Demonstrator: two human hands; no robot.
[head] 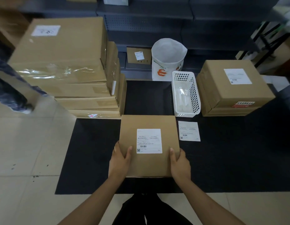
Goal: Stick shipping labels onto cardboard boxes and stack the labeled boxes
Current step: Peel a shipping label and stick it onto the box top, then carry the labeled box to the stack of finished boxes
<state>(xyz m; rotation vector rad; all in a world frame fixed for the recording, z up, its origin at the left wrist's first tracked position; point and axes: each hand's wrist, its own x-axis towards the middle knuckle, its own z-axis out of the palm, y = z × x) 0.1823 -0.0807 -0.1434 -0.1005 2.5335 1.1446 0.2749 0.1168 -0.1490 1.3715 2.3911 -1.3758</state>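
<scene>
Gripping the cardboard box [149,143] at its near corners, I have my left hand [120,161] wrapped round the left edge and my right hand [179,164] round the right edge, each thumb lying on the top face and the other fingers curled under or down the side. The box sits square in front of me on the black mat [92,159], and a white shipping label [149,141] is stuck flat on the middle of its top, between my two thumbs. Just beside the box on the right a second label sheet [189,131] lies loose on the mat. Beyond that sheet stands a white slotted basket [185,95], and to its right is a short stack of labeled boxes [233,88], the top one showing its own label. On my left a taller stack of flat cartons [68,65] rises from the floor, touching the mat's far-left edge. Behind the mat, against dark shelving [157,21], a white bag [168,59] stands open.
</scene>
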